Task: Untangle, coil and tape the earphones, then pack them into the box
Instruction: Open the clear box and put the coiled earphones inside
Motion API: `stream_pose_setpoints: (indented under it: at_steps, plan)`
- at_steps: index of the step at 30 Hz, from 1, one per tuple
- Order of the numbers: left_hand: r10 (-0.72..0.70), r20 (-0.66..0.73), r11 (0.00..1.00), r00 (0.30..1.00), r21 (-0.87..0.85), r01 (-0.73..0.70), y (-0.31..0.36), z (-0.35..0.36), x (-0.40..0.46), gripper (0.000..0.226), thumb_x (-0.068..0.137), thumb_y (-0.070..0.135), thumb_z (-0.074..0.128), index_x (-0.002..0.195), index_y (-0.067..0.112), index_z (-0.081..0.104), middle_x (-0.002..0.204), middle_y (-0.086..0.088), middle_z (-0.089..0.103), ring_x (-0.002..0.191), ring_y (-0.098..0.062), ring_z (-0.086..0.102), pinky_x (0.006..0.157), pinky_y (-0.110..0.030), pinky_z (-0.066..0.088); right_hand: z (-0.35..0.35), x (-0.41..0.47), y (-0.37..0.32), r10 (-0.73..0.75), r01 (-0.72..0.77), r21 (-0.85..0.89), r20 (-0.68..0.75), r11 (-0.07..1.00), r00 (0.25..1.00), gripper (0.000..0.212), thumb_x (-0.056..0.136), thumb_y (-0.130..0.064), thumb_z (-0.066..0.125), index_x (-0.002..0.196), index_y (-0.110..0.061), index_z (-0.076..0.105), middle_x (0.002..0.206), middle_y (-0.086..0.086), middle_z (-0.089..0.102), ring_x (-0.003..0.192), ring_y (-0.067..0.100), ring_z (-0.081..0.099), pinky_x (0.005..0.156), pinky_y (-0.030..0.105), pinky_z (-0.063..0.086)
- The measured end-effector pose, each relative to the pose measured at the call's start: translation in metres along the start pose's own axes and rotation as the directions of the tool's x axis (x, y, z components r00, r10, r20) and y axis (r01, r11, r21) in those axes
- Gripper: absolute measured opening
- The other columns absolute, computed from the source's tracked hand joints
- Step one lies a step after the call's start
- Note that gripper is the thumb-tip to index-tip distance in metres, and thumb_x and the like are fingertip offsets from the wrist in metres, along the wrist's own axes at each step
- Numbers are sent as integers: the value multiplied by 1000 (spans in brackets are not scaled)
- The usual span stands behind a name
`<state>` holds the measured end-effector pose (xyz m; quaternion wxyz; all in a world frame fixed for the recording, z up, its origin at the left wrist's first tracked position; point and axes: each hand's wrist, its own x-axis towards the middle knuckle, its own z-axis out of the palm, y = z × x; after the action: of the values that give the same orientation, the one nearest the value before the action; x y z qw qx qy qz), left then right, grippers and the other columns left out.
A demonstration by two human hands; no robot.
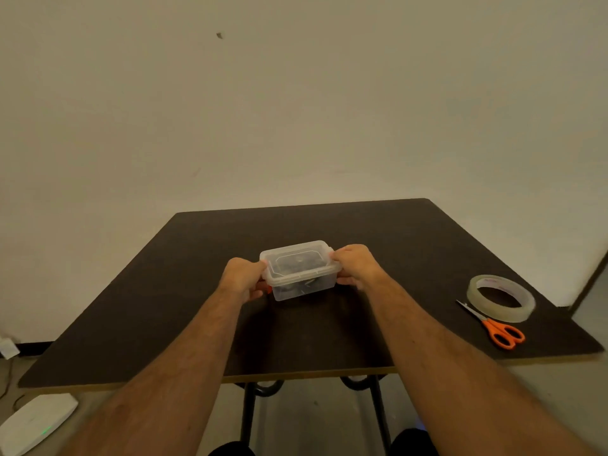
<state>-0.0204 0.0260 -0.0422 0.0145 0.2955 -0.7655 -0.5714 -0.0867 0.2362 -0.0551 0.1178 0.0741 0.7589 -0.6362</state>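
Observation:
A small clear plastic box [300,270] with its lid on stands at the middle of the dark table [411,245]. Dark earphones [296,286] show dimly through its walls. My left hand [243,278] grips the box's left end, where an orange clip peeks out under the fingers. My right hand [357,265] grips the right end, thumb on the lid's edge. Both forearms reach in from the near edge.
A roll of clear tape [501,297] lies near the table's right edge, with orange-handled scissors [495,326] just in front of it. On the floor at lower left sits a white device [34,422] with a green light. The table's legs stand below the near edge.

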Motion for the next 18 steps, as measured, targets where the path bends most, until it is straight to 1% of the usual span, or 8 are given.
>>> stream_pose_setpoints:
  at_steps: [3,5,7,9,12,15,18]
  plan:
    - [84,5,996,996,-5,-84,24,18,-9,18,97,25,60,100,8,64,93,-9,72,75,-17,69,56,-28,49,-22,1,-6,-89,92,57,-57,994,994,6,93,-14,64,99,-14,65,108,7,64,98,20,64,84,41,59]
    - [127,26,992,992,-21,-126,40,34,-14,19,97,27,60,99,9,65,90,-9,72,72,-15,68,55,-27,50,-42,2,-12,-139,146,75,-97,986,986,3,93,-14,63,93,-16,65,104,6,65,96,19,65,84,39,59]
    - [148,58,988,987,-45,-146,57,55,-19,19,98,26,59,99,8,65,89,-8,72,69,-14,66,54,-26,50,-70,4,-17,-166,180,90,-144,980,976,6,93,-14,64,99,-14,66,104,5,65,95,19,66,82,37,60]
    - [160,99,985,982,-82,-152,71,82,-23,19,98,26,59,100,7,66,88,-9,71,68,-14,65,53,-26,50,-101,7,-20,-188,207,89,-183,974,965,13,93,-15,65,105,-12,68,105,6,67,95,20,68,82,39,61]
    - [182,167,980,969,-108,-166,87,128,-31,19,98,25,60,102,8,66,90,-8,72,69,-13,65,52,-24,51,-151,11,-20,-220,236,37,-252,971,943,10,92,-15,66,101,-13,68,105,7,68,94,21,68,82,40,61]
    - [225,239,972,945,-129,-199,101,177,-38,19,99,24,58,106,9,65,93,-9,72,72,-14,67,52,-23,52,-201,15,-14,-236,240,-30,-343,970,909,16,93,-16,65,108,-11,68,105,7,67,95,21,67,84,40,60]
    - [251,311,968,917,-99,-232,112,225,-45,20,99,24,56,108,9,65,95,-9,73,76,-16,69,56,-23,53,-248,20,-4,-217,208,-66,-401,976,890,16,95,-18,63,109,-11,67,107,7,65,97,23,66,84,39,60]
